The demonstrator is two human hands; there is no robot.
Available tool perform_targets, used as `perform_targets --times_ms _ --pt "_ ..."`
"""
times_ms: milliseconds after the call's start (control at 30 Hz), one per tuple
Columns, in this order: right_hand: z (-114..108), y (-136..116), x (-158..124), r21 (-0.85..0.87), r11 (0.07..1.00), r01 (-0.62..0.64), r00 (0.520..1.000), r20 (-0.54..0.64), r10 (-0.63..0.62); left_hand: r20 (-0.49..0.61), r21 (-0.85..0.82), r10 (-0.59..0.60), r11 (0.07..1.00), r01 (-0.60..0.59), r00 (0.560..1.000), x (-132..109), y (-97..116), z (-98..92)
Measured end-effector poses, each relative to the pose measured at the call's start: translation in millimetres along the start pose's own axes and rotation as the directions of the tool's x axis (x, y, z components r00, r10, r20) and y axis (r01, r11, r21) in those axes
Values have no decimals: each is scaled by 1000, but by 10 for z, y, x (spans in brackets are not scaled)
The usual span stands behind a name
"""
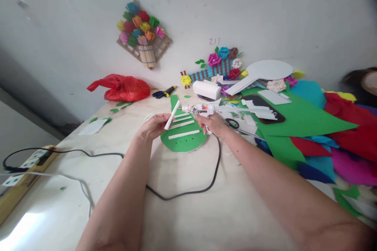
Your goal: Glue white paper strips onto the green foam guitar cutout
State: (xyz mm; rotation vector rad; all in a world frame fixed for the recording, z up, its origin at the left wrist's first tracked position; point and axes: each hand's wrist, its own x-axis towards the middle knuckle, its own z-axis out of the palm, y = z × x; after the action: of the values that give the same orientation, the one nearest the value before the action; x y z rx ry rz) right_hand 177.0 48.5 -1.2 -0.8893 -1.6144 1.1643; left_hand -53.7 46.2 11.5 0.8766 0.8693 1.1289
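My left hand [154,126] is closed on a white paper roll [172,115], holding it tilted above the table. In my right hand [212,124] is a white hot glue gun [203,109], its nozzle pointing left at the roll; I cannot tell whether the tip touches it. Below both hands lies a round green paper piece [188,141] with a strip at its top. Several white paper rolls [184,134] lie across it in rows, and small dark spots show near its lower edge. A black cord [218,160] runs from the gun over the table.
A power strip [29,164] sits at the left edge. Behind are a red plastic bag [126,88], scissors [165,92] and a white paper roll of larger size [207,89]. Rightward lie a dark tablet-like slab [266,115], green sheets [312,119] and coloured paper [347,157].
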Motion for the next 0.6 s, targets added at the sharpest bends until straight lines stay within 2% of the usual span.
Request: perform_targets --times_ms 300,600 --pt "-27 63 37 19 999 50 994 -94 -48 18 24 -30 999 29 999 -16 13 5" --pt "-37 61 43 49 998 44 988 -147 -36 -5 16 -34 999 35 999 -24 16 26"
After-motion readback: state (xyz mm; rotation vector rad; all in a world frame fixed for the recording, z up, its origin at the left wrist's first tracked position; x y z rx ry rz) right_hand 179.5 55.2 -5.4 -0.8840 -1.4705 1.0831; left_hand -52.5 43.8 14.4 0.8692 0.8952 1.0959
